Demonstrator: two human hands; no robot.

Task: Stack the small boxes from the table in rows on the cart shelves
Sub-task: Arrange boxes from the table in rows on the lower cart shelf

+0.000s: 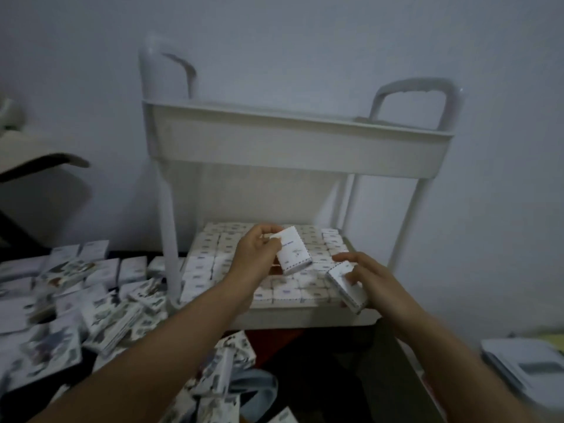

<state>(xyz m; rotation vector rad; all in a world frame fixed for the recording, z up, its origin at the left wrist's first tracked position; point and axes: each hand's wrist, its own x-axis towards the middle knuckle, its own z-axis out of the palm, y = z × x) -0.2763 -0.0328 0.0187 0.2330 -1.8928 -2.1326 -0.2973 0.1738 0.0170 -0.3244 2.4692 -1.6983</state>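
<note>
- The left hand pinches a small box by its top left corner. The box is tilted and held over the middle of the cart's lower shelf. Whether it touches anything beneath cannot be told.
- The right hand has its fingers curled round a second box, held slanted over the shelf's front right corner. Its palm hides the box's far end.
- The two hands are apart, each with its own box.
- Packed boxes lie in close rows across the lower shelf. The arms cover part of the front rows, and the print is too blurred to read.
- The upper shelf shows only its front wall, which hides its inside.
- Loose boxes lie heaped on the dark table to the left of the cart. They are smeared by blur and cut off at the frame's left and bottom edges.
- At the frame's right edge lies a pale stack, perhaps papers, partly cut off.
</note>
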